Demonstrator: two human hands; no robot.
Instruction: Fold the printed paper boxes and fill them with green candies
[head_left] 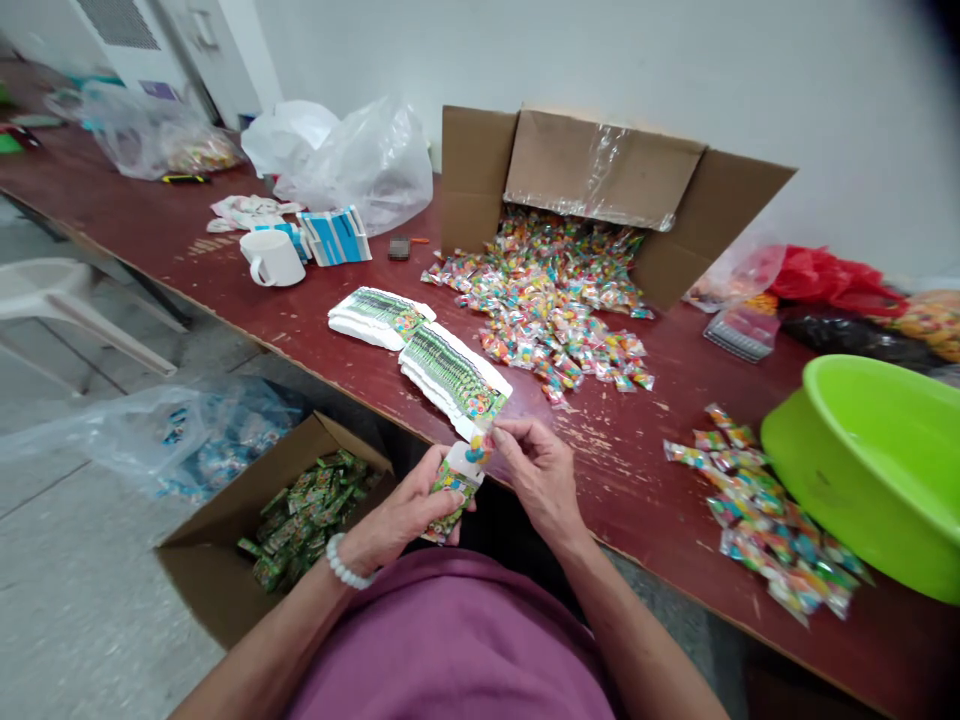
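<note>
Close to my body, my left hand is closed around a small green printed carton with its white top flap up. My right hand pinches a clear packet of colourful candies at the carton's mouth. How far the packet sits inside the carton, I cannot tell. Just beyond my hands, two overlapping rows of flat green cartons lie on the dark red table. Behind them, many candy packets spill from a cardboard box lying on its side.
The tipped cardboard box stands against the wall. At right are a lime green basin and loose packets. A white mug and plastic bags are at back left. Below the table edge, an open box holds green cartons.
</note>
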